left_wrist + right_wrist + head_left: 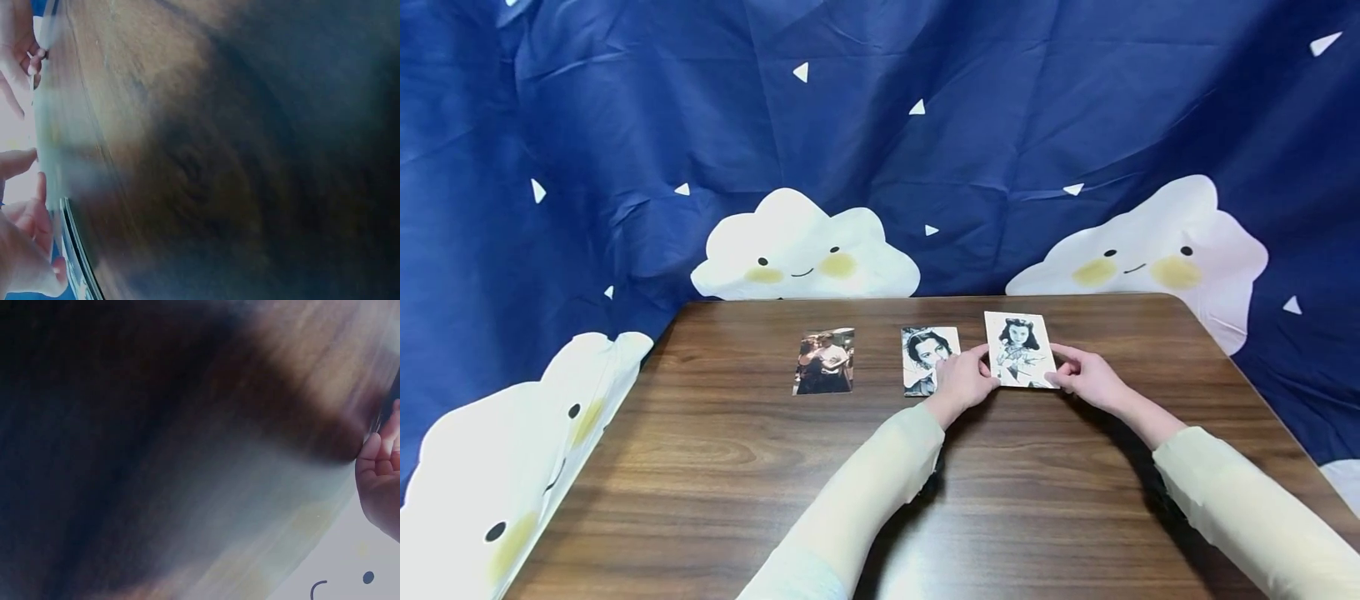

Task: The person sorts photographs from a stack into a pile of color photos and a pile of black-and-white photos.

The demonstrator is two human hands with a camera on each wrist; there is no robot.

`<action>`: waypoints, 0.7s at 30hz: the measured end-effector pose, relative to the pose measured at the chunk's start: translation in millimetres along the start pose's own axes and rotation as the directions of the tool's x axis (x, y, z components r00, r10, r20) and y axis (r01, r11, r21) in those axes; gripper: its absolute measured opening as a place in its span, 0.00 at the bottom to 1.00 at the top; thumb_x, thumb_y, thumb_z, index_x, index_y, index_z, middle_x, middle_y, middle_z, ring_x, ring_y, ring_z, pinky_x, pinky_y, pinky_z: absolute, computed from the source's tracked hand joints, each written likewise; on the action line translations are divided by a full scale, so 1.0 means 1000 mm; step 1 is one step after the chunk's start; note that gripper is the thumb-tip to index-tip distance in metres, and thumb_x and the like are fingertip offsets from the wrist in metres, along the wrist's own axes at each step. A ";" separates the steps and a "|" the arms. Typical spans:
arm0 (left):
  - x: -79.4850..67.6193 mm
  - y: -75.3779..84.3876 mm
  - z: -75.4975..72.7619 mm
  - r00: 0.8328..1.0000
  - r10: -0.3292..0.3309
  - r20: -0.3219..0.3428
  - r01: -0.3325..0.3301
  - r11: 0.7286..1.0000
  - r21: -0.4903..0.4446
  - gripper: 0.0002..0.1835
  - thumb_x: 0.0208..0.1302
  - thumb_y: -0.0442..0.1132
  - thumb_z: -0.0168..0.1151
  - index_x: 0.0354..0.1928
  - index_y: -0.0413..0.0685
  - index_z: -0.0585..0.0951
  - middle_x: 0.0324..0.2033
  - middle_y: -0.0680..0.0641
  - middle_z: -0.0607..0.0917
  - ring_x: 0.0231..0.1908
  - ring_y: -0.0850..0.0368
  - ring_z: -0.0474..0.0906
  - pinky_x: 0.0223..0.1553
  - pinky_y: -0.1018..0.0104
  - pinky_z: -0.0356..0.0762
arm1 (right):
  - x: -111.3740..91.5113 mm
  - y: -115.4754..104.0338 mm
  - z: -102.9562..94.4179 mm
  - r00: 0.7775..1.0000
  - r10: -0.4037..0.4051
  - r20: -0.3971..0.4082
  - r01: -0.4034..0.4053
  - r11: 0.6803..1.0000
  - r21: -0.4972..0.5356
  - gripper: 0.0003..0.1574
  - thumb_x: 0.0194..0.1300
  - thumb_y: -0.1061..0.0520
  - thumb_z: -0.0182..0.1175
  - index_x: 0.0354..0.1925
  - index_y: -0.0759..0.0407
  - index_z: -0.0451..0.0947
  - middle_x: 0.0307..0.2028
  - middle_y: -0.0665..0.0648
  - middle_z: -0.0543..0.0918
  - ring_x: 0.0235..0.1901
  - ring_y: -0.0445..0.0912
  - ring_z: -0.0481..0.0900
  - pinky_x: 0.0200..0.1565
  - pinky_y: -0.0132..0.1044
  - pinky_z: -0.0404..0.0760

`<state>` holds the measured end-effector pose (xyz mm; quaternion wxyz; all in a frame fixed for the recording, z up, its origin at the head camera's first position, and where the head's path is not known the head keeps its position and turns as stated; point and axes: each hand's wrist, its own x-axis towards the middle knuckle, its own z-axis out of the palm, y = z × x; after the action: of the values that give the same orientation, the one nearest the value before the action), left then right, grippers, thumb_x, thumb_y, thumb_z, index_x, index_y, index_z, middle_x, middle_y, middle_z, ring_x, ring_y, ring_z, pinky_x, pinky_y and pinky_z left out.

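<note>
Both hands hold a white picture card with a black-and-white drawing of a figure, slightly raised and tilted at the right of the table. My left hand pinches its left edge and partly covers a second black-and-white picture card. My right hand pinches the card's lower right edge between thumb and fingers. In the left wrist view, layered card edges show below the left hand. The right wrist view catches only part of the right hand; the card is hard to make out there.
A colour photo card of two people lies flat farther left on the brown wooden table. Behind the table hangs a dark blue curtain with white smiling clouds, reaching down along the table's left and right sides.
</note>
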<state>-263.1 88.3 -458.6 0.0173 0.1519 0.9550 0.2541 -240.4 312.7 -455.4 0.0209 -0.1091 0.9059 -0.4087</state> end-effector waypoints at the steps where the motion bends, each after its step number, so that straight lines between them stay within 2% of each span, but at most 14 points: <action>1: 0.000 -0.001 0.001 1.000 -0.007 0.007 0.007 1.000 0.011 0.34 0.55 0.49 0.71 0.65 0.59 0.74 0.23 0.69 0.80 0.39 0.66 0.78 0.49 0.61 0.63 | 0.001 0.001 0.001 1.000 0.008 0.007 -0.008 1.000 -0.003 0.37 0.64 0.65 0.62 0.64 0.81 0.59 0.22 0.55 0.78 0.20 0.39 0.70 0.24 0.32 0.72; 7: 0.001 0.000 0.007 0.999 -0.026 0.041 0.023 0.997 0.070 0.32 0.54 0.50 0.70 0.64 0.60 0.76 0.22 0.69 0.78 0.38 0.66 0.77 0.49 0.61 0.62 | 0.004 0.010 0.000 0.999 0.021 0.027 -0.019 0.998 -0.057 0.37 0.63 0.63 0.63 0.63 0.81 0.61 0.21 0.52 0.77 0.21 0.39 0.71 0.27 0.31 0.70; 15: 0.001 0.004 0.012 0.998 -0.028 0.055 0.021 0.993 0.119 0.22 0.54 0.50 0.69 0.54 0.64 0.82 0.21 0.66 0.74 0.36 0.62 0.74 0.48 0.60 0.61 | 0.004 0.013 0.001 1.000 -0.013 0.021 0.016 0.980 -0.199 0.36 0.61 0.57 0.66 0.59 0.79 0.68 0.17 0.48 0.73 0.19 0.39 0.69 0.29 0.34 0.68; 21: 0.002 0.001 0.010 0.998 -0.033 0.056 0.027 0.994 0.105 0.25 0.54 0.51 0.70 0.56 0.64 0.81 0.21 0.66 0.75 0.36 0.63 0.74 0.48 0.61 0.61 | 0.006 0.013 0.004 1.000 -0.014 0.017 0.017 0.980 -0.200 0.35 0.62 0.57 0.66 0.60 0.78 0.68 0.19 0.48 0.73 0.21 0.40 0.69 0.30 0.34 0.67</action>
<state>-263.3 94.7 -467.0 0.0406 0.1456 0.9683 0.1990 -248.3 317.4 -467.4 0.0138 -0.1209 0.9414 -0.3146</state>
